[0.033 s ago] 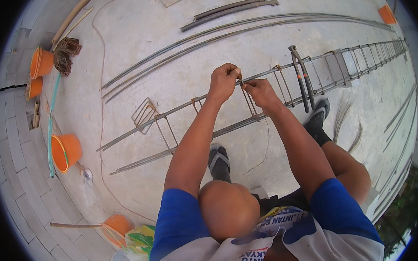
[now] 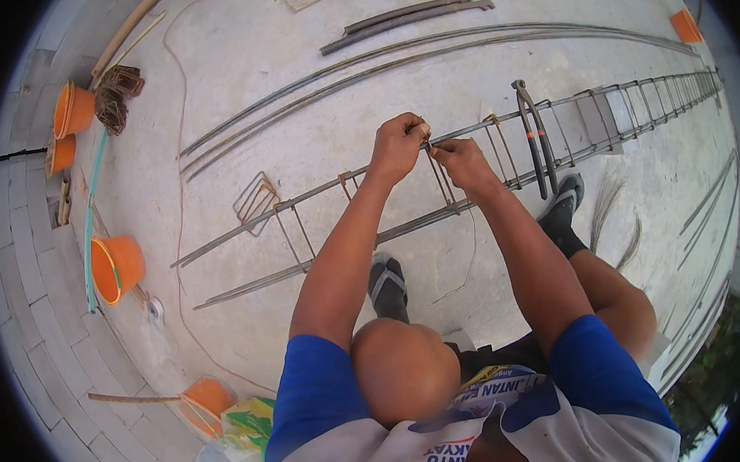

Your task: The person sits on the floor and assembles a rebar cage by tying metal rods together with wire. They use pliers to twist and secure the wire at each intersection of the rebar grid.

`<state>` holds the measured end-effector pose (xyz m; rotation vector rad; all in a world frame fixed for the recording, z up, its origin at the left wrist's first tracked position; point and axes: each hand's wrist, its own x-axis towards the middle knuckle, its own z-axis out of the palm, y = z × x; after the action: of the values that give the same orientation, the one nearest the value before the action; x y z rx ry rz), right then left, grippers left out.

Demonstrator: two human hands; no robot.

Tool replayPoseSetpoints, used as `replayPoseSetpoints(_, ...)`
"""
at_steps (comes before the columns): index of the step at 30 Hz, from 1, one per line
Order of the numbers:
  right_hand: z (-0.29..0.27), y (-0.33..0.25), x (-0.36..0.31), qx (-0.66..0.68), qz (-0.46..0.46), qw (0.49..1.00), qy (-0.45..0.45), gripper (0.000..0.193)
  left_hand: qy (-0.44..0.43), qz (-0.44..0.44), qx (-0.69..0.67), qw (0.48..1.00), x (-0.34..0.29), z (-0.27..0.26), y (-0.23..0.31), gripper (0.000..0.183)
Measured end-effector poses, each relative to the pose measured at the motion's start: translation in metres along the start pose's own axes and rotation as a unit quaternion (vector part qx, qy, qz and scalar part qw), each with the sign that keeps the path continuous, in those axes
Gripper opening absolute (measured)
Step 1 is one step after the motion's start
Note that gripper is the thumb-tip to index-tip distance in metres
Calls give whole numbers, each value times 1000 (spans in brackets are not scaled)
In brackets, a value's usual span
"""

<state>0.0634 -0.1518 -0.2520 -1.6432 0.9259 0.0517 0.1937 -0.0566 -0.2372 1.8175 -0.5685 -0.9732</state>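
A long rebar cage (image 2: 404, 230) of steel bars and square stirrups (image 2: 504, 157) lies in front of me, running from left to far right. At its far top bar, my left hand (image 2: 396, 149) is closed in a pinch beside a stirrup corner. My right hand (image 2: 465, 167) pinches at the same joint, just right of the left. What lies between the fingertips is too small to make out. Right of my hands, long-handled pincers (image 2: 539, 149) with dark handles and orange bands rest across the cage. A few loose stirrups (image 2: 256, 202) sit by its left end.
Long loose bars (image 2: 318, 75) and two short dark pieces (image 2: 408, 24) lie beyond the cage. Thin wire bundles (image 2: 607, 208) are by my right foot. Orange buckets (image 2: 122, 267) stand along the block wall (image 2: 39, 293) at left; a plastic bag (image 2: 248, 425) is near-left.
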Motion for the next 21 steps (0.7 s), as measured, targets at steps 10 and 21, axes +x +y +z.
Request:
replayPoseSetpoints(10, -1, -7, 6, -83, -1, 996, -23, 31, -15, 219, 152, 964, -27, -6, -43, 16)
replayPoseSetpoints(21, -2, -3, 9, -146, -44, 988, -9, 30, 11, 80, 285, 955, -21, 6, -25, 22)
